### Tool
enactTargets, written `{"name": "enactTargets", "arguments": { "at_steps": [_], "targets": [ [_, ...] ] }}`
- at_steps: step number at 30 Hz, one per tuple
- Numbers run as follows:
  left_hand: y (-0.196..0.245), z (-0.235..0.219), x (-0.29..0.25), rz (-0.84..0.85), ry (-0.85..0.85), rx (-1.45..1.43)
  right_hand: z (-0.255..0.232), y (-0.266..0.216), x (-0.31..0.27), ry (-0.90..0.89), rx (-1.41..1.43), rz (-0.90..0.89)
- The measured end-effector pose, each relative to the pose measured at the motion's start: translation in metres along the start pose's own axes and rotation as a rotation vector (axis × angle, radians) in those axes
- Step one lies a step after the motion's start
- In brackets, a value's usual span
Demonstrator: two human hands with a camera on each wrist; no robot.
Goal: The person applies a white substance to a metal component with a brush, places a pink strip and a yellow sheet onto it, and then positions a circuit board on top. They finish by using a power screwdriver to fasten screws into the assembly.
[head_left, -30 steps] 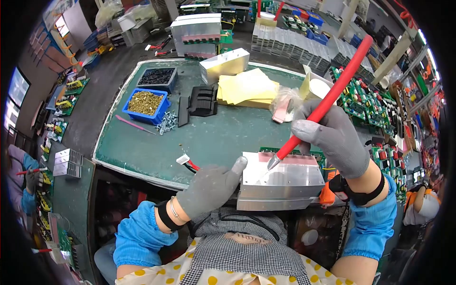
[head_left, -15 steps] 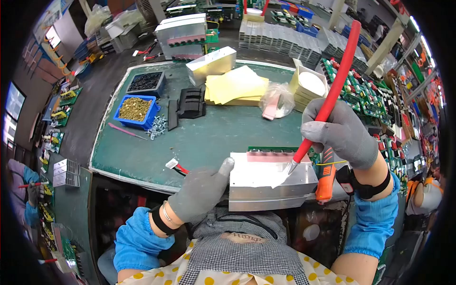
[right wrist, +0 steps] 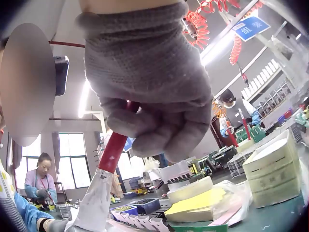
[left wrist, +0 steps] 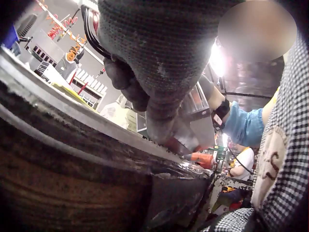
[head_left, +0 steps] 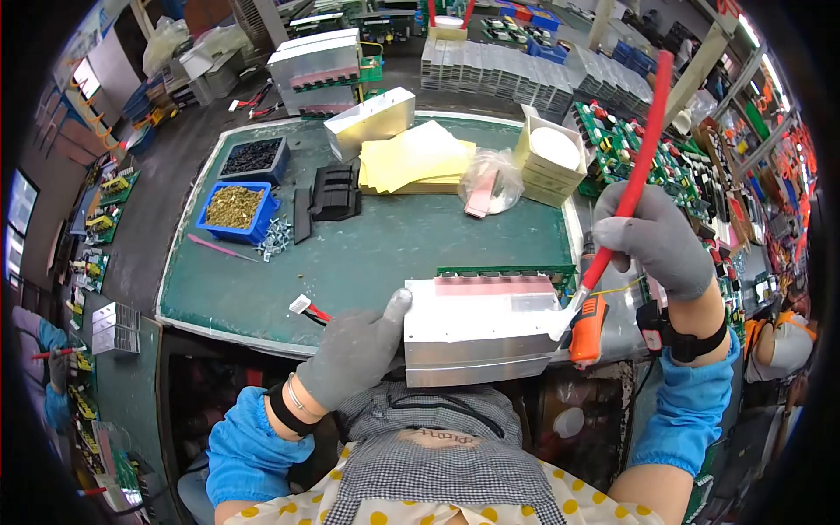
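My left hand [head_left: 352, 354] grips the left end of a silver aluminium heat sink [head_left: 477, 360], thumb up at its corner. White paste [head_left: 468, 317] coats the top face, beside a pink strip [head_left: 497, 286] and a green circuit board [head_left: 455, 270] along the far edge. In my right hand [head_left: 661, 238] is a red-handled brush [head_left: 646, 153], held aslant between thumb and fingers. Its white-smeared head [right wrist: 95, 200] is at the right end of the heat sink. The left hand's fingers curl in the left wrist view, where the hand blocks most of the heat sink.
An orange power screwdriver [head_left: 588, 334] lies just right of the heat sink. Farther back are a blue bin of brass-coloured screws [head_left: 233, 208], a dark bin [head_left: 254, 160], yellow sheets [head_left: 418, 157], a plastic bag [head_left: 503, 179] and a box with a white tub [head_left: 549, 166]. A connector [head_left: 301, 304] lies left.
The brush has swept from the left-middle of the heat sink to its right end, and white paste now covers more of the face. My left hand keeps its hold; the head view has shifted slightly.
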State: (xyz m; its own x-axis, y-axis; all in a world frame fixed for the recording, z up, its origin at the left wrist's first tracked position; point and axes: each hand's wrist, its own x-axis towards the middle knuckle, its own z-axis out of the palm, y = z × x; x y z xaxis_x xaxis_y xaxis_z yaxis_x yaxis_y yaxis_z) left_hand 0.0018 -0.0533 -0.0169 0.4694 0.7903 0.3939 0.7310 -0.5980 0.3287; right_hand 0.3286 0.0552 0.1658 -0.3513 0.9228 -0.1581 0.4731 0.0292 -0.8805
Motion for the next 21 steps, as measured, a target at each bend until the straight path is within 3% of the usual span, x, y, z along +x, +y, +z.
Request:
{"name": "enactTargets", "arguments": {
  "at_steps": [3,6,10,21],
  "targets": [
    [-0.002,0.002,-0.001,-0.001,0.006,-0.004,0.014,-0.016,-0.008,0.120,0.163,-0.074],
    [-0.001,0.000,0.000,-0.003,0.003,-0.005,0.035,-0.023,-0.003,0.032,0.224,-0.168],
    [-0.001,0.001,0.000,-0.015,-0.017,0.000,0.063,-0.036,0.012,-0.152,0.242,-0.113],
    [-0.003,0.000,0.003,0.020,0.008,-0.020,0.073,-0.029,0.040,-0.305,-0.017,-0.121]
  ]
}}
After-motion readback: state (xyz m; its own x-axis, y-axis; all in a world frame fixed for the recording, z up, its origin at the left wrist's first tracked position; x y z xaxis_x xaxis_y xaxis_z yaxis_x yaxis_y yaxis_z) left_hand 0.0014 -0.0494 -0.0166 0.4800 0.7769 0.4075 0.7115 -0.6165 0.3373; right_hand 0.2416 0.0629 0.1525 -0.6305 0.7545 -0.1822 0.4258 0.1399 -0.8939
